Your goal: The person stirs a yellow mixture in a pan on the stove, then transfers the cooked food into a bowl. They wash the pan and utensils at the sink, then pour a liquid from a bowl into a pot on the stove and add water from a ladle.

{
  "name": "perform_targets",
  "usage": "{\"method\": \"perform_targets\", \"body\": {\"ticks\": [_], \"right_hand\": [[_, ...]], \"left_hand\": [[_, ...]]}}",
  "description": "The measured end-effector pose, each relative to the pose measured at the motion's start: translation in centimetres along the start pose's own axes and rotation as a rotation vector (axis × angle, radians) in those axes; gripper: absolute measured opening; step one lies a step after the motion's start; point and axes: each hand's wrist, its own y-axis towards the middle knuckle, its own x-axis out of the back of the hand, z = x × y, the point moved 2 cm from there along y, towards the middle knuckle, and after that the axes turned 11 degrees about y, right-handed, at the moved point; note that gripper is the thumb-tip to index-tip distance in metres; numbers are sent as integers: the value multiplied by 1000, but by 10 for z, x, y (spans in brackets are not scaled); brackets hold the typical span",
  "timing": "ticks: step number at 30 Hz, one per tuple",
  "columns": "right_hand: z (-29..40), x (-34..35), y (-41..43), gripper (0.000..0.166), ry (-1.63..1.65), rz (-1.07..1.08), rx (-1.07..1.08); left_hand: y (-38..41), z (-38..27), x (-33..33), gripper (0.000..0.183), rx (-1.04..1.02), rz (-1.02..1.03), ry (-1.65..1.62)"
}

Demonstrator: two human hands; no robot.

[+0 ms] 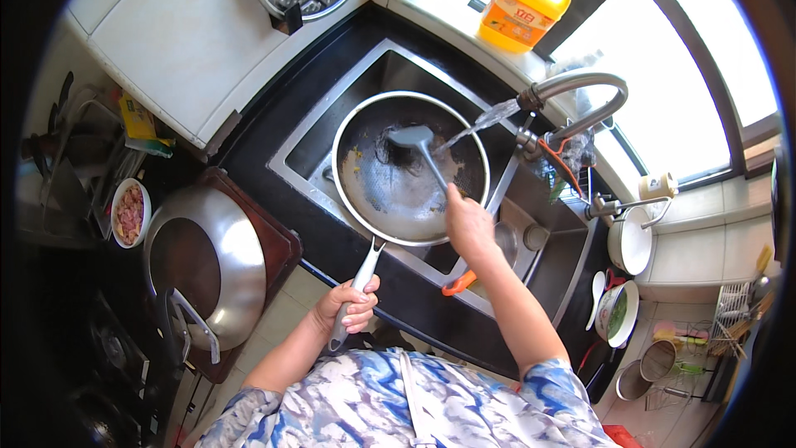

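My left hand [349, 305] grips the pale grey handle of a frying pan [373, 199], which sits over the left basin of a steel double sink [298, 175]. In my right hand [471, 224] is a grey spatula [413, 137], its head down inside the pan. Water [495, 114] runs from the curved faucet [584, 79] into the pan. Cloudy water lies in the pan, with yellow food scraps along its dark inner wall. The spatula's lower edge is hard to make out in the water.
Left of the sink, a large metal lid [233, 249] lies on a brown board [289, 252] beside a bowl of raw meat [129, 213]. An orange-handled utensil [460, 283] rests near the right basin. A yellow detergent jug [523, 12] stands on the sill; a bowl with greens [618, 314] sits at right.
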Motion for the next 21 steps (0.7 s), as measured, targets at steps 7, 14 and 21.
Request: {"method": "perform_targets", "body": {"ticks": [7,14,21], "right_hand": [[47,24,-31,22,19,274,181],[49,142,-52,18,-258,451,178],[75,36,27,14,-80,152,161]], "left_hand": [[3,-4,-2,9,-51,70,-103],[1,2,1,8,-104,134,-227],[4,-5,-9,8,-60,194,-295]]}}
